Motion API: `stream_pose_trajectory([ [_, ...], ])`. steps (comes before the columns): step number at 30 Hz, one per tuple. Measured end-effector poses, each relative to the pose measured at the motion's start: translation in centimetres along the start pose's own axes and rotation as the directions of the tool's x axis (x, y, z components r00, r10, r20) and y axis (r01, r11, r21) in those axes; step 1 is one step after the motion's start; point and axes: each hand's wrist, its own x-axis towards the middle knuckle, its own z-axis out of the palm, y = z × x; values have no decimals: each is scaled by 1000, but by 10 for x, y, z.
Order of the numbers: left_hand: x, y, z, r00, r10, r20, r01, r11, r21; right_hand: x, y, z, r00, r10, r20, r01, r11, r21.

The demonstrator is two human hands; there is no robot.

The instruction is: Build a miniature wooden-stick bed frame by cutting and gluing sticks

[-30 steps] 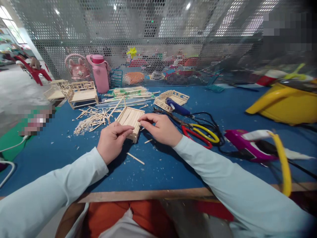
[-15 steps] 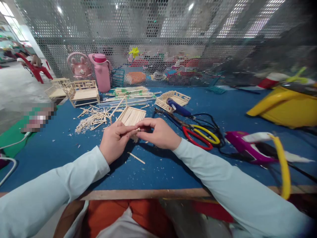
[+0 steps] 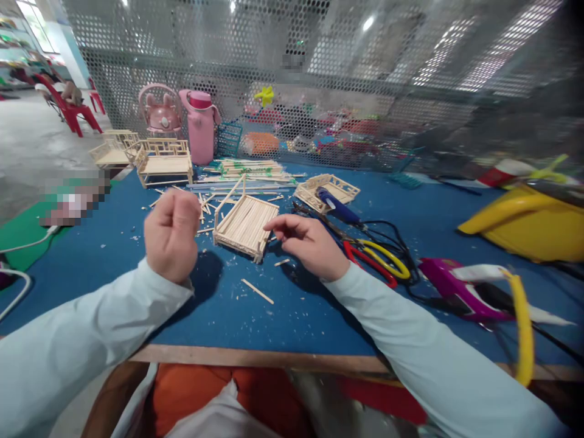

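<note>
Slatted stick frame [image 3: 250, 222] sits on the blue table [image 3: 319, 325], between the two hands and a little beyond them, with thin sticks rising along its left side. Left hand [image 3: 171, 237] is raised over the table, well clear of the frame, its fingers curled tight into a fist (whether anything is tucked inside, I cannot tell). Right hand [image 3: 312, 244] is at the frame's right edge, fingers bent, with a gap between thumb and forefinger and nothing visible in it; I cannot tell whether the fingertips touch the wood. Nearer the person lie a loose stick [image 3: 258, 292] and, closer to the right hand, a short offcut [image 3: 281, 263]. Beyond the right hand are scissors [image 3: 387, 260] with red and yellow handles, and a blue-handled tool [image 3: 338, 207] beside a tray-like stick piece [image 3: 349, 190]. Bundled sticks [image 3: 250, 168] lie behind the frame.
</note>
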Motion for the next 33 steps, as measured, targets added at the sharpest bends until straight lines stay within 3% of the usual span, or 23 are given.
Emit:
stream_pose_trajectory([
  [3,13,-10,-5,998,-31,-50,27,996,-89,-4,-8,6,994,-101,34,105,985,-140],
  [9,6,-17,-2,990,-106,96,86,978,189,-3,-9,13,985,-174,-5,166,948,-271],
  [13,6,-24,-1,951,-255,173,204,942,266,-3,-4,7,986,-167,-6,158,943,-293],
  [18,16,-30,-7,843,-471,259,346,845,408,-4,-3,3,974,-224,30,222,922,-317],
  [24,16,-17,-13,639,-585,500,147,731,667,-4,-1,4,968,-249,35,246,908,-339],
  [26,14,-18,-13,606,-596,527,85,707,702,-4,-1,3,968,-247,36,244,906,-347],
  [33,13,-30,-12,652,-566,504,42,692,721,-4,-2,2,966,-251,63,256,897,-361],
])
